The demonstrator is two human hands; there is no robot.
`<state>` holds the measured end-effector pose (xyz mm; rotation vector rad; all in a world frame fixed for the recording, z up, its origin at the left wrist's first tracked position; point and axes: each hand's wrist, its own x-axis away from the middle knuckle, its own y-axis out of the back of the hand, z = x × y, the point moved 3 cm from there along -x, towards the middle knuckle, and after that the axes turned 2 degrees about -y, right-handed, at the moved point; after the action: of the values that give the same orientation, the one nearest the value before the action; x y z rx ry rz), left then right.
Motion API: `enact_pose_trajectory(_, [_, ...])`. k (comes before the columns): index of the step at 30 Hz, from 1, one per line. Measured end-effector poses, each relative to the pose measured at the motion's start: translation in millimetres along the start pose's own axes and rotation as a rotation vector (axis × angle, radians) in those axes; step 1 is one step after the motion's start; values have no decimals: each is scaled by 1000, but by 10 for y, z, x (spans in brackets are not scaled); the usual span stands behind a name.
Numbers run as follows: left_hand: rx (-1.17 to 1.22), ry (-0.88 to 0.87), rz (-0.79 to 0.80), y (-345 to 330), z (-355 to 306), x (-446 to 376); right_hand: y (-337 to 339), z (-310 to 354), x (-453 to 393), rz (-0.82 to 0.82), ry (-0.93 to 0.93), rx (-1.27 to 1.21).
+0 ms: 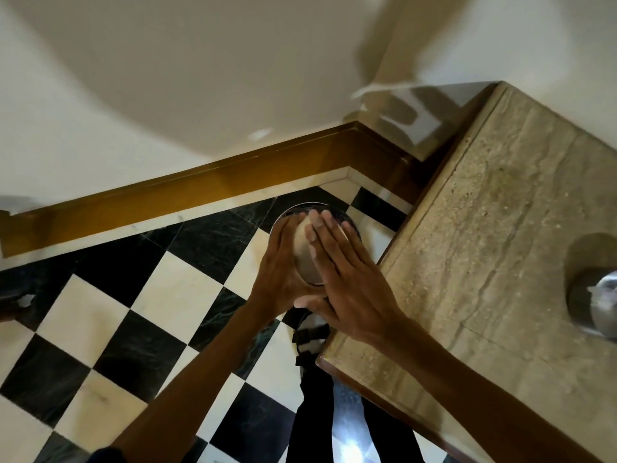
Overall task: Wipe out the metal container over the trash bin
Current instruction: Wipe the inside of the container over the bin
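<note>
Hands working together over the trash bin point(350, 219), a dark round bin sitting on the checkered floor point(140, 315) in the corner beside the stone bench point(500, 228). Cupping the metal container point(309, 262) from the left side with the left hand point(283, 275), fingers wrapped around its wall, holding it tipped on its side directly above the bin's mouth. Pressing the right hand point(347, 279) flat against the container from the right, fingers straight and spread, palm covering most of its open face. Hard to tell whether a cloth or tissue is under that palm; nothing of the kind showing. Judging the wiping to be under way rather than finished, with the container held in place over the bin and not yet set back on the bench. Inside of the container mostly hidden, so no telling how clean it is. Leaving a second metal vessel point(604, 302) standing untouched at the bench's right edge.
</note>
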<state>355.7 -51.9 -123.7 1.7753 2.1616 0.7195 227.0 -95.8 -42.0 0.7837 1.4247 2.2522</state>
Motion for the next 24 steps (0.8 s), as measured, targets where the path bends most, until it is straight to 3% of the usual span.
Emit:
enact_pose_trajectory(4, [-38,-67,47,39,-59,-66,-71,25,17,57,35,29])
enact_pose_trajectory(8, [7,-76,-5,101,-160,-64,-7,84,11,-65,6,14])
enact_pose_trajectory(11, [-12,-27,52,37,-131,-78,-150,38,45,64,1,0])
enact_pose_trajectory(13, [57,13,47,75,-119,-23,-153,1,7,28,-38,-168])
enact_pose_trajectory(16, [87,184,53,167,-164,-38,-77,-126,34,-221,-261,-552])
enact_pose_trajectory(19, [529,483,100,258,-370,-135,-113,-349,-5,-271,-543,-1249])
enact_pose_trajectory(21, [984,630,171,258,-539,-145,-135,-484,-46,-250,-638,-1448])
enact_pose_trajectory(24, [1287,706,181,161,-884,-192,34,-647,41,-321,-671,-1565])
